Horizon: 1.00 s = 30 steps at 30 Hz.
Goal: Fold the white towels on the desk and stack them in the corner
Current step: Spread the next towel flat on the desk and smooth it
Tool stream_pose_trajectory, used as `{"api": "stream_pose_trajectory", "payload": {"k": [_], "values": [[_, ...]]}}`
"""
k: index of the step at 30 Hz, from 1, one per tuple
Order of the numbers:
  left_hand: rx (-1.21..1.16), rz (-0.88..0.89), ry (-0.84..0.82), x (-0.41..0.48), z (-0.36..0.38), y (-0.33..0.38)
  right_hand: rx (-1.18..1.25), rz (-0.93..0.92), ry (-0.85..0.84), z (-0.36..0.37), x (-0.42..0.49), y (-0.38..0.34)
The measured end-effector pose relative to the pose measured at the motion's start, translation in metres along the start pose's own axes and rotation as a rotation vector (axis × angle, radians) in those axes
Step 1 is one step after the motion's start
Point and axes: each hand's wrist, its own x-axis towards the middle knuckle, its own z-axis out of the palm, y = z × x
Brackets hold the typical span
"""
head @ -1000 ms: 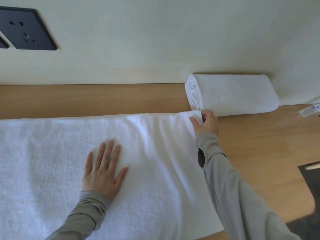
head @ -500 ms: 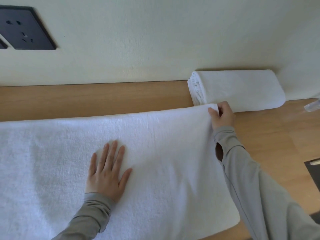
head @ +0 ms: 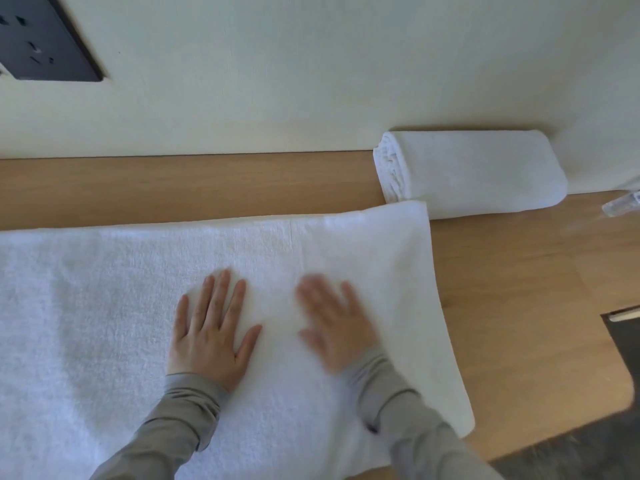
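Left hand (head: 213,336) and blurred right hand (head: 337,327) are lying flat on the spread towel (head: 104,306); folded towel (head: 481,173) is sitting in the desk's (head: 173,188) far-right corner

Upper left of the frame: dark socket plate (head: 45,39) set into pale cream wall (head: 277,81), cut off by the frame edge. Far right edge, just below the wall line: small clear item (head: 621,202), blurred, too little shown to identify. Lower on the right edge: dark flat object (head: 623,344) with thin pale strip (head: 625,315) along its top. Bottom right corner: grey floor (head: 571,452), blurred
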Motion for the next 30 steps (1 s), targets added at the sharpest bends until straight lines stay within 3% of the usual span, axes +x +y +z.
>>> {"api": "stream_pose_trajectory", "payload": {"k": [3,6,8,10,13,14,18,22,26,28,30], "values": [[0.005,-0.004,0.008,0.0,0.001,0.001,-0.011,0.422,-0.136,-0.001,-0.035,0.097],[0.012,-0.012,0.009,0.0,0.001,0.001,0.031,0.625,-0.093,-0.015,-0.044,0.105],[0.013,-0.015,0.012,0.0,0.001,0.002,0.002,0.577,0.039,-0.019,-0.032,0.057],[0.008,-0.017,0.021,0.0,0.0,0.003,0.079,0.341,0.102,-0.009,-0.031,-0.013],[0.008,-0.015,0.023,-0.001,0.0,0.003,0.168,0.052,-0.013,0.003,-0.061,-0.072],[0.011,-0.016,0.02,-0.002,0.0,0.002,0.155,0.067,-0.05,0.006,-0.075,-0.063],[0.015,-0.029,0.015,-0.002,-0.001,0.005,0.07,0.418,-0.165,0.005,-0.138,0.017],[0.004,-0.04,0.011,-0.003,-0.004,0.006,0.203,0.678,-0.203,0.013,-0.175,0.067],[0.006,-0.042,0.011,-0.004,-0.005,0.007,0.557,0.945,0.095,0.01,-0.182,0.067],[0.015,-0.044,0.003,-0.003,-0.005,0.008,0.616,1.053,0.308,0.01,-0.181,0.06],[0.017,-0.04,0.003,-0.003,-0.006,0.008,0.614,1.075,0.351,0.011,-0.18,0.059]]}}
